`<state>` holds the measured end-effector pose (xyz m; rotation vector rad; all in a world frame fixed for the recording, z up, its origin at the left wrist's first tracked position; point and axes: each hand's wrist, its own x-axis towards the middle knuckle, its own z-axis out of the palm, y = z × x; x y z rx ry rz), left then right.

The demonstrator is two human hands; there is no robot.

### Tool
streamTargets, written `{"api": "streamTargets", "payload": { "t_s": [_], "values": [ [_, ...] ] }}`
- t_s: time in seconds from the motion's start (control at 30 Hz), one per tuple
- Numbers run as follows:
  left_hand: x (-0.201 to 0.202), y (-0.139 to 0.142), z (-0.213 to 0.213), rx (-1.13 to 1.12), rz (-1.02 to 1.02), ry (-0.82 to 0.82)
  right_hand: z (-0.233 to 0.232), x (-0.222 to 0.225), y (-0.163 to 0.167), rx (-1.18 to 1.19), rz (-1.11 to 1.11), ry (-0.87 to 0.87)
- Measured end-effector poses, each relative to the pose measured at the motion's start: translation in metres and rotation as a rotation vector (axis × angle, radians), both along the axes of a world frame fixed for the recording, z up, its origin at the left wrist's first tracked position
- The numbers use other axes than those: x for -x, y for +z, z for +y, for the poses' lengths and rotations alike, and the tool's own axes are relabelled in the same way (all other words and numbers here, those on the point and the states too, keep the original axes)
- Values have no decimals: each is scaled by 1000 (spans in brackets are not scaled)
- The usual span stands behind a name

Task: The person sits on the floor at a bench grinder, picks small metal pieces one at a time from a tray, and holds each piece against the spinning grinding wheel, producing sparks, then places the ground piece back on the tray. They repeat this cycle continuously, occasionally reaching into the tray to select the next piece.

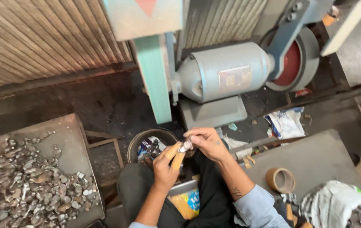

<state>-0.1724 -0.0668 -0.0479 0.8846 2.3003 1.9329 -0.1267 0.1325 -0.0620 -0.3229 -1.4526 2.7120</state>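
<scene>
My left hand [165, 166] and my right hand [207, 142] meet above my lap, both pinching one small shiny metal piece [185, 146]. Tan finger wraps cover the left thumb and forefinger. The piece is held just in front of a round dark bucket [136, 143] on the floor, which holds crumpled wrappers. My legs in dark trousers are below the hands.
A grey bench grinder [224, 76] with a red wheel [290, 63] stands ahead on a base. A tray [68, 135] at left holds several small metal pieces [28, 185]. At right, a metal table [319, 156] carries a tape roll [280, 180] and cloth [336, 204].
</scene>
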Motion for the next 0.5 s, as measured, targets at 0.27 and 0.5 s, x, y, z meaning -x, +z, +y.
{"api": "streamTargets", "payload": {
  "t_s": [0.27, 0.5],
  "values": [
    [-35, 34, -16, -8, 115, 48, -5, -37, 6, -313, 143, 130],
    [47, 0, -97, 191, -53, 146, -23, -23, -53, -589, -176, 100]
  ]
}}
